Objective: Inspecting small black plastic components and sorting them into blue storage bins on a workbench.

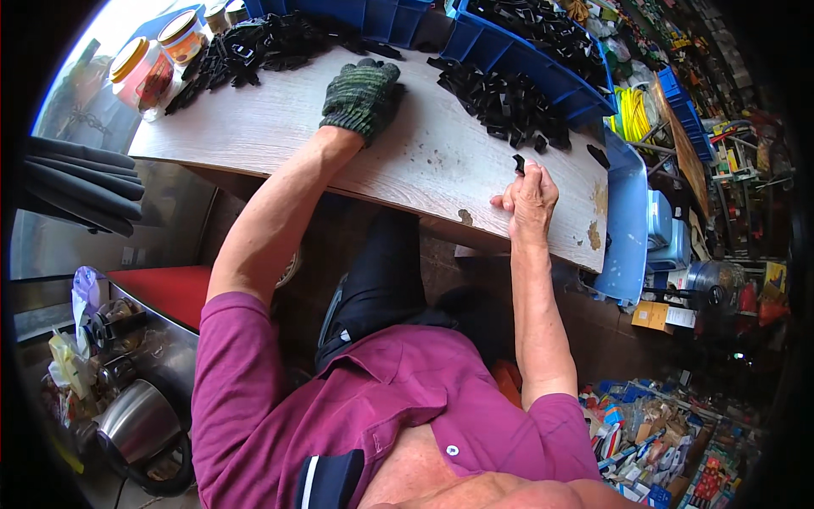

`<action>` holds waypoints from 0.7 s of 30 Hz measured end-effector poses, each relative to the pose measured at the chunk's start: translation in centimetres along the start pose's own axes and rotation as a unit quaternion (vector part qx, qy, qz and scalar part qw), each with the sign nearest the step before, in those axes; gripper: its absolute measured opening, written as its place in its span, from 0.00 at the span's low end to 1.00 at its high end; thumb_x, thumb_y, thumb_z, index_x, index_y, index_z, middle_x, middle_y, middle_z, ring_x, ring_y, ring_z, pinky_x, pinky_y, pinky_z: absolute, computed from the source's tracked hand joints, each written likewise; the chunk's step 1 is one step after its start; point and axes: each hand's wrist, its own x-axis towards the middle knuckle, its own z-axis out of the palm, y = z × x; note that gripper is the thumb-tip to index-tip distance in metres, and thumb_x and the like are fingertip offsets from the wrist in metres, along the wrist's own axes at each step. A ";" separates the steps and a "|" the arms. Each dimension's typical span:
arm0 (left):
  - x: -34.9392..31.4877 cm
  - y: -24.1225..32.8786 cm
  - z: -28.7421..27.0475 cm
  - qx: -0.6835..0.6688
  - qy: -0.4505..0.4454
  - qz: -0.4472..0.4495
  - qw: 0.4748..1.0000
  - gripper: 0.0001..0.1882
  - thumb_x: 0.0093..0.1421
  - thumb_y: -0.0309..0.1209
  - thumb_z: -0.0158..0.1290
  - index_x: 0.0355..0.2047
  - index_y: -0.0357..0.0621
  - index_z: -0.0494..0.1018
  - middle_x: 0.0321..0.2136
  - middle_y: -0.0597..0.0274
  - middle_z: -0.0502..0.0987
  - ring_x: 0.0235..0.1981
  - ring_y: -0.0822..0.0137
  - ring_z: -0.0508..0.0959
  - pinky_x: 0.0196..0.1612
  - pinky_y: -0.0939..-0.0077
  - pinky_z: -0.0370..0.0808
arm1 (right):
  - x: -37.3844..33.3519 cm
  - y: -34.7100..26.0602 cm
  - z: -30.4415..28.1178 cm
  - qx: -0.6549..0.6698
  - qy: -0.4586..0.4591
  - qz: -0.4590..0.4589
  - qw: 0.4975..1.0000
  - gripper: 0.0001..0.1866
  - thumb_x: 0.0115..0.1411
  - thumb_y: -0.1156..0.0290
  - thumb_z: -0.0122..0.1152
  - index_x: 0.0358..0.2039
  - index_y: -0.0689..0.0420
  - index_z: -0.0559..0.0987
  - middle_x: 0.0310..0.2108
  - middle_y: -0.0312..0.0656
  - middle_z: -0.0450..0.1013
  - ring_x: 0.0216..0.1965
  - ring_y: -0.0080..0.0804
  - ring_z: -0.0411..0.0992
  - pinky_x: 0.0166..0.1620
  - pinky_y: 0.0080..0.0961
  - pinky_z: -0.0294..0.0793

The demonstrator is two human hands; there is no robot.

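Note:
My right hand is bare and pinches a small black plastic piece between thumb and fingertips, over the right part of the table. My left hand wears a dark green and grey knitted glove and rests toward the table's far side. Its fingers curl down, and whatever they hold is hidden beneath the glove. Just beyond my right hand lies a loose heap of similar black pieces. Another heap of longer black parts spreads at the far left, beyond my left hand.
Blue crates stand along the far edge, one filled with black parts. Lidded jars occupy the far left corner. A blue bin hangs against the right edge. Cluttered goods fill the right side; a steel kettle sits lower left.

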 end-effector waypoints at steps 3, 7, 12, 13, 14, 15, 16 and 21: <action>-0.7 -0.9 0.4 -0.039 0.015 -0.009 0.999 0.13 0.65 0.40 0.48 0.44 0.51 0.76 0.41 0.51 0.78 0.43 0.44 0.76 0.44 0.51 0.76 | 0.1 0.3 0.0 0.012 -0.004 -0.008 1.000 0.19 0.67 0.56 0.54 0.24 0.54 0.66 0.10 0.30 0.57 0.10 0.18 0.56 0.17 0.26 0.76; -1.3 -0.9 0.0 0.033 0.071 0.026 0.997 0.12 0.66 0.38 0.46 0.45 0.53 0.77 0.37 0.52 0.80 0.40 0.46 0.78 0.42 0.49 0.75 | -0.1 -0.1 0.2 0.003 0.000 -0.013 1.000 0.15 0.67 0.58 0.51 0.27 0.53 0.68 0.10 0.26 0.51 0.10 0.18 0.54 0.18 0.28 0.76; -1.4 -0.9 -0.4 -0.031 0.046 0.027 0.998 0.13 0.66 0.39 0.47 0.44 0.50 0.77 0.37 0.52 0.80 0.39 0.48 0.79 0.41 0.52 0.75 | -0.3 -0.4 0.2 0.030 0.015 0.011 0.999 0.16 0.67 0.57 0.49 0.25 0.52 0.66 0.11 0.27 0.50 0.11 0.19 0.54 0.18 0.30 0.76; -1.2 -0.3 -0.7 -0.107 0.019 0.022 0.994 0.14 0.67 0.40 0.47 0.44 0.48 0.77 0.39 0.51 0.80 0.40 0.49 0.79 0.42 0.53 0.75 | -0.3 -0.4 0.1 0.030 0.019 0.010 0.999 0.16 0.67 0.57 0.49 0.25 0.52 0.66 0.11 0.27 0.50 0.11 0.19 0.54 0.18 0.30 0.76; -2.0 0.8 -0.7 -0.190 0.008 -0.029 0.981 0.14 0.67 0.40 0.50 0.43 0.45 0.77 0.39 0.52 0.81 0.41 0.52 0.80 0.43 0.57 0.76 | -0.3 -0.3 0.0 0.025 0.024 0.007 0.999 0.16 0.67 0.57 0.49 0.25 0.51 0.66 0.11 0.27 0.50 0.11 0.19 0.54 0.18 0.31 0.76; -2.8 1.9 -0.4 -0.298 -0.003 -0.080 0.951 0.13 0.67 0.39 0.53 0.42 0.44 0.77 0.38 0.56 0.82 0.39 0.58 0.81 0.43 0.64 0.76 | -0.4 -0.3 0.2 0.020 0.025 0.006 0.999 0.16 0.67 0.58 0.49 0.24 0.51 0.65 0.10 0.28 0.50 0.11 0.19 0.54 0.18 0.31 0.76; -3.8 3.2 -0.6 -0.402 -0.008 -0.064 0.914 0.12 0.67 0.38 0.53 0.43 0.43 0.77 0.37 0.59 0.81 0.37 0.63 0.80 0.41 0.68 0.76 | -0.5 -0.5 0.4 0.023 0.022 -0.003 0.999 0.17 0.67 0.58 0.49 0.23 0.51 0.65 0.10 0.28 0.50 0.11 0.20 0.54 0.18 0.32 0.76; -6.2 9.8 -1.3 -0.572 -0.090 0.006 0.815 0.10 0.66 0.30 0.53 0.42 0.39 0.79 0.37 0.61 0.80 0.31 0.72 0.75 0.39 0.76 0.74 | -0.7 -0.4 0.0 0.064 0.012 -0.016 0.998 0.16 0.67 0.61 0.50 0.24 0.54 0.66 0.10 0.30 0.54 0.11 0.19 0.55 0.19 0.29 0.78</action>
